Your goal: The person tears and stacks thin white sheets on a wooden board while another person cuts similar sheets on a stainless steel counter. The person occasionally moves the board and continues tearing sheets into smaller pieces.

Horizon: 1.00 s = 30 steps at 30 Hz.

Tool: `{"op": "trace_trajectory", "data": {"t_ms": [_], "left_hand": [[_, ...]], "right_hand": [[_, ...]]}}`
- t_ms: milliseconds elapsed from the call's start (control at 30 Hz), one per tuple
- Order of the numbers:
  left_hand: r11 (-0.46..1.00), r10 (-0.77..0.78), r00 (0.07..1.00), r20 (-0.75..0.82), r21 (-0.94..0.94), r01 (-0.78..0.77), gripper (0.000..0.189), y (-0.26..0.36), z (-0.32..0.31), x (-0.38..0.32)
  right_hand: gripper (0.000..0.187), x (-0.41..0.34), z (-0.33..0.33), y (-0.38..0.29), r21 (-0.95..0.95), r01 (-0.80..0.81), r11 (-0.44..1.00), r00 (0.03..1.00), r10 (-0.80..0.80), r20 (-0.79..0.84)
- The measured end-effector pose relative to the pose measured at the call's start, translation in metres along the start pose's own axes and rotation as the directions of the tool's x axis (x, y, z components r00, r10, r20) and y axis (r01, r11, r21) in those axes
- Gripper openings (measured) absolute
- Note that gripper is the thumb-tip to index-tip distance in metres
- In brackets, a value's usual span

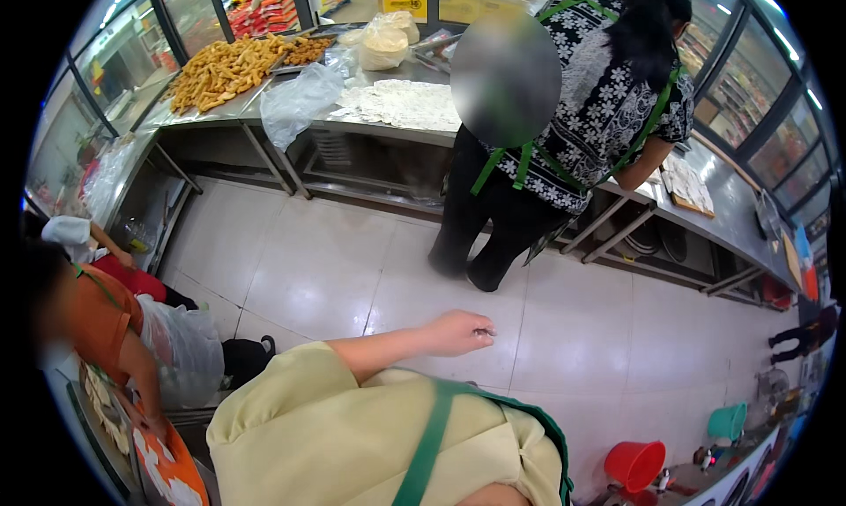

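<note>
My left hand (462, 333) is held out over the floor in front of my body, its fingers curled in and pale residue on the fingertips. No object shows in it. My right hand is out of view; only some bare skin of that arm shows at the bottom edge. I wear a pale yellow top with a green apron strap (426, 443). Beyond the hand, a steel worktable (423, 136) bears a flat, floury white slab of dough (400, 103), a clear plastic bag (301, 103) and a heap of golden fried dough pieces (225, 73).
A person in a black-and-white patterned top (595, 109) leans over the table ahead. Another, in an orange top (102, 301), handles an orange board (165, 460) at left. A red bucket (634, 465) and a green bucket (727, 421) stand at lower right. Tiled floor (575, 334) lies between.
</note>
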<state>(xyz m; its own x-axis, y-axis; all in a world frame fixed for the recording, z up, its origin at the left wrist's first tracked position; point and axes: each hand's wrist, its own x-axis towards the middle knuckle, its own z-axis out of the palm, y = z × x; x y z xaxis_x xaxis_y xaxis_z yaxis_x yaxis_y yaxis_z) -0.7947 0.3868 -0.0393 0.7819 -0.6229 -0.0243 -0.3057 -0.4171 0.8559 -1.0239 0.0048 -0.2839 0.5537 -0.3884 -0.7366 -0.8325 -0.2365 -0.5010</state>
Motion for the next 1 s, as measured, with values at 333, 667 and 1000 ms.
{"op": "trace_trajectory", "data": {"t_ms": [333, 667, 1000], "left_hand": [[0.990, -0.122, 0.990, 0.077, 0.083, 0.115, 0.031, 0.037, 0.062, 0.135], [0.993, -0.085, 0.959, 0.270, -0.050, 0.103, 0.033, 0.035, 0.092, 0.318], [0.983, 0.184, 0.939, 0.292, -0.030, -0.183, 0.034, 0.071, 0.171, 0.506]], "right_hand": [[0.032, 0.148, -0.153, -0.143, 0.085, 0.206, 0.975, 0.979, -0.206, -0.009], [0.030, 0.239, -0.191, -0.236, 0.043, 0.184, 0.982, 0.975, -0.188, 0.121], [0.029, 0.315, -0.296, -0.231, 0.105, 0.073, 0.992, 0.997, -0.076, 0.030]]}}
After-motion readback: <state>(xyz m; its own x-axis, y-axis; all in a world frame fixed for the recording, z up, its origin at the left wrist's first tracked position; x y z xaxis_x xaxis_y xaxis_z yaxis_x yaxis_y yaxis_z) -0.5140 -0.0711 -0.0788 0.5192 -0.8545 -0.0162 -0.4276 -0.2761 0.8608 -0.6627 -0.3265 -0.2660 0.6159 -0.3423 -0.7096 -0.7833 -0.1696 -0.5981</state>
